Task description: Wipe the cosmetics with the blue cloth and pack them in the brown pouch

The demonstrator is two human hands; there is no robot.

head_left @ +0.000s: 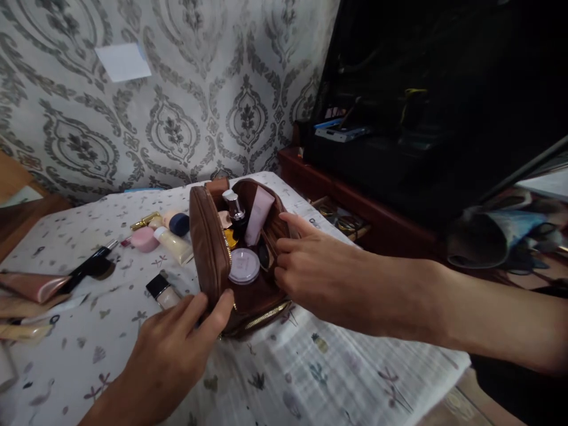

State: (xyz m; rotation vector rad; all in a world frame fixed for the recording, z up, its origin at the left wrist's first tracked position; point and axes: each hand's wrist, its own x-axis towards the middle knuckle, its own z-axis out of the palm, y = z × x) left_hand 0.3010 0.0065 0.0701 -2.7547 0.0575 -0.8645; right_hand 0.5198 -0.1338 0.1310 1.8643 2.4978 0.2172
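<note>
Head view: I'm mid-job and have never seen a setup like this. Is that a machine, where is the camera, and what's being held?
There is no machine: these are a person's own bare hands. The single picture comes from a camera worn on the head, looking forward and down. The left hand holds the near left edge of an open brown bag; the right hand grasps its right rim. Inside the bag you can see a round pale case and a pink tube, among other things. On the patterned cloth, left of the bag, lie more small items, including a pink jar and a black-capped bottle.
</note>
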